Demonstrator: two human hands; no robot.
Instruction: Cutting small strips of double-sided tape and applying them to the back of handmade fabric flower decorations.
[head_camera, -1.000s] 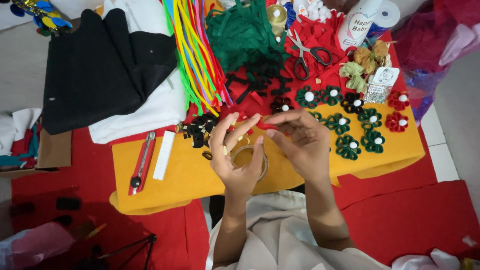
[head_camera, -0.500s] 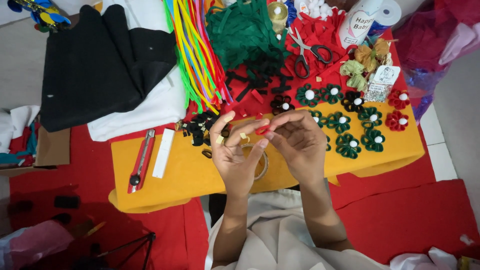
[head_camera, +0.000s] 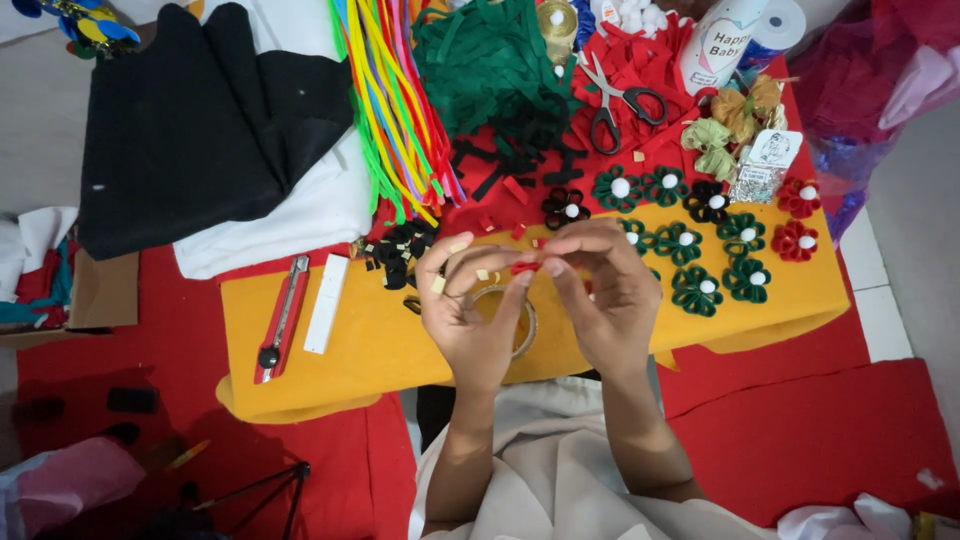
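Observation:
My left hand (head_camera: 468, 312) and my right hand (head_camera: 605, 290) meet over the yellow felt sheet (head_camera: 380, 340). Together their fingertips pinch a small red felt strip (head_camera: 526, 267). Small pale tape bits stick to my left fingers. A clear tape roll (head_camera: 520, 322) lies on the yellow felt just under the hands. To the right lie several finished felt flowers (head_camera: 700, 290), green, red and black, each with a white pompom centre.
A red utility knife (head_camera: 280, 320) and a white block (head_camera: 327, 302) lie at left on the yellow felt. Behind are black fabric (head_camera: 190, 130), coloured pipe cleaners (head_camera: 395, 100), green felt strips (head_camera: 490, 60), scissors (head_camera: 615, 100) and black felt scraps (head_camera: 400, 250).
My hands have drawn closer together and lifted slightly; the red strip is now pinched between both hands' fingertips.

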